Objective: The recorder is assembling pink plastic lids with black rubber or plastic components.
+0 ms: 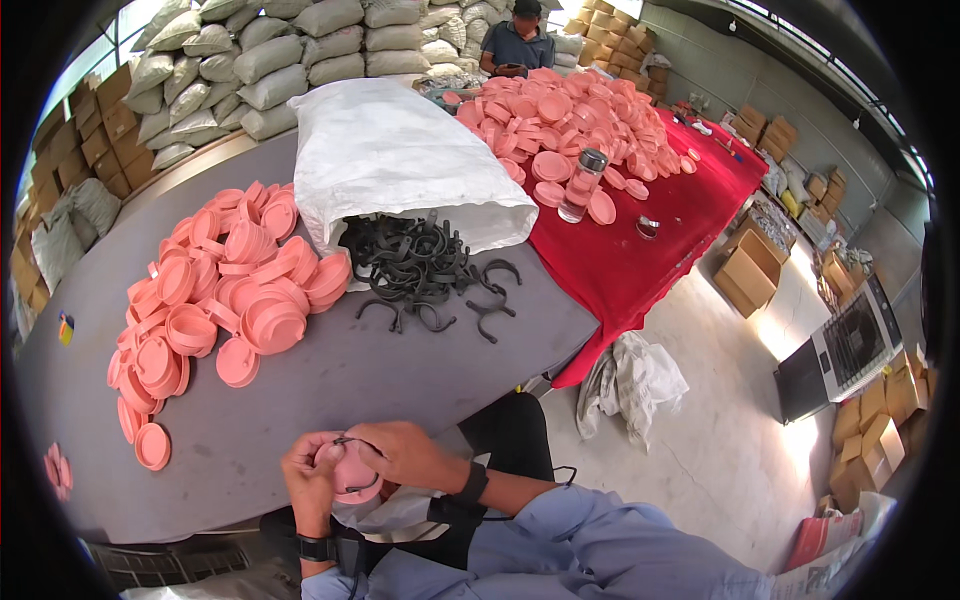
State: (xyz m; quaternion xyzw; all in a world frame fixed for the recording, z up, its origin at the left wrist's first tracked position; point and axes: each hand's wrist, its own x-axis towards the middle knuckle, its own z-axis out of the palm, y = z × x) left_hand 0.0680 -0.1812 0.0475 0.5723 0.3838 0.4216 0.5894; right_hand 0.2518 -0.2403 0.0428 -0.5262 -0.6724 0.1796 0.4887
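Observation:
Close to my body, a round pink plastic lid (352, 470) is held between both hands, just off the table's near edge. My left hand (308, 472) grips its left side, with the thumb on the face. A black curved handle (363, 489) lies against the lid, partly hidden by fingers. My right hand (405, 452) is closed at the lid's upper right, its fingertips by the handle's upper end; how the two parts join cannot be made out. Ahead, similar black curved handles (415, 265) spill from a white woven sack (400, 150). Many pink lids (270, 325) are heaped to its left.
On a red cloth (660, 230) at right stand a larger pink heap (575, 110), a clear bottle (583, 185) and a metal ring-like item (648, 228). Another person (517, 45) sits behind. Cartons (748, 270) and an air cooler (840, 345) stand on the floor.

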